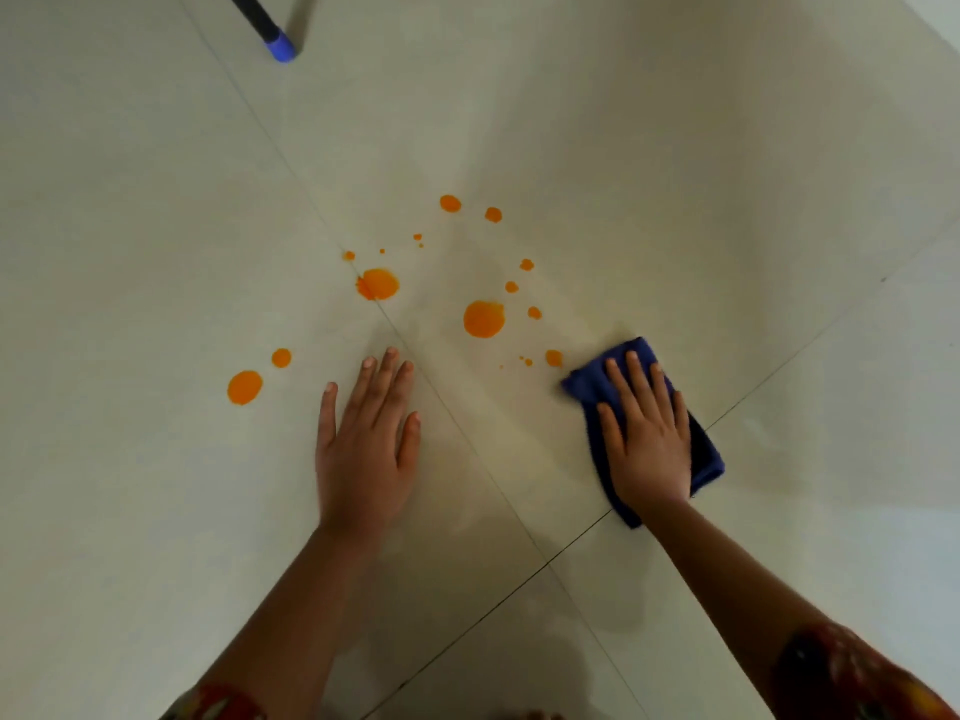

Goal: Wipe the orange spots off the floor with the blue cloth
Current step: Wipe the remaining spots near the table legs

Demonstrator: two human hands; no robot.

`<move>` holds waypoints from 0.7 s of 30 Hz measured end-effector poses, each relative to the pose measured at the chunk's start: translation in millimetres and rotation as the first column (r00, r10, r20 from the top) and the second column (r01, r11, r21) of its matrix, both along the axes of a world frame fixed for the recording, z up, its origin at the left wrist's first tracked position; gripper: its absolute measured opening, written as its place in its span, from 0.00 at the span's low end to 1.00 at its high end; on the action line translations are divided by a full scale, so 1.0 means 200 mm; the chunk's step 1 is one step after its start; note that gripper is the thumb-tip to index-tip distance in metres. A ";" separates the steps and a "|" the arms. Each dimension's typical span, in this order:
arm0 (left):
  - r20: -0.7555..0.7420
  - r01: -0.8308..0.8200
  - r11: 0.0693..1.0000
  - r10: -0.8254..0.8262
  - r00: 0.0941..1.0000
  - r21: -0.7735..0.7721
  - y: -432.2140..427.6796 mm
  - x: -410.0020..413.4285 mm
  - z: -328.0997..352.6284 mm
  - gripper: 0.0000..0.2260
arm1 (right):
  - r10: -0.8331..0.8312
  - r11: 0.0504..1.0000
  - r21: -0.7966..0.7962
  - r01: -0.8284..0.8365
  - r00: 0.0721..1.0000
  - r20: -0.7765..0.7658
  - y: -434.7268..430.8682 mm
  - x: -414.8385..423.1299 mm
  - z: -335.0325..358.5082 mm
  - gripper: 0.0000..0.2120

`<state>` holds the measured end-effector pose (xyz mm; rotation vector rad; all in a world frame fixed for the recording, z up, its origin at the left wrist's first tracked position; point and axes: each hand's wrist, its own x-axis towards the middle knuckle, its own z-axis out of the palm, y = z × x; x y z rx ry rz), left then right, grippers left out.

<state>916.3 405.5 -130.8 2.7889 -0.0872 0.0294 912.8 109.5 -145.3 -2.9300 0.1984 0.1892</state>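
Wipe barely begun: right hand (647, 439) flat, pressing blue cloth (706, 459) beside nearest orange spots (483, 318), left hand (363, 449) splayed on tiled floor (156, 226); next, sweep cloth leftward.

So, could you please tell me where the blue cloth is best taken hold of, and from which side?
The blue cloth lies folded flat on the floor, so come from straight above. The right hand presses its middle with straight fingers, which suits wiping. To lift it, I would pinch the edge right of the palm.

Soft, even light; faint shadows, blurred bowed edges.
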 end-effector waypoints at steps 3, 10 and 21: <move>0.002 -0.016 1.000 0.016 1.000 0.025 0.04 -0.07 -0.04 0.22 | -0.310 0.951 0.010 0.310 0.951 0.008 0.06 0.17 -0.02 0.26; 0.014 -0.096 0.995 0.095 0.995 0.017 0.04 -0.10 -0.06 0.22 | 0.203 0.979 0.037 -0.202 0.979 -0.025 0.33 0.03 0.00 0.27; -0.048 -0.019 0.998 0.022 0.999 0.054 0.04 -0.09 -0.08 0.24 | 0.038 0.999 0.018 -0.038 0.999 0.004 0.42 0.18 -0.01 0.27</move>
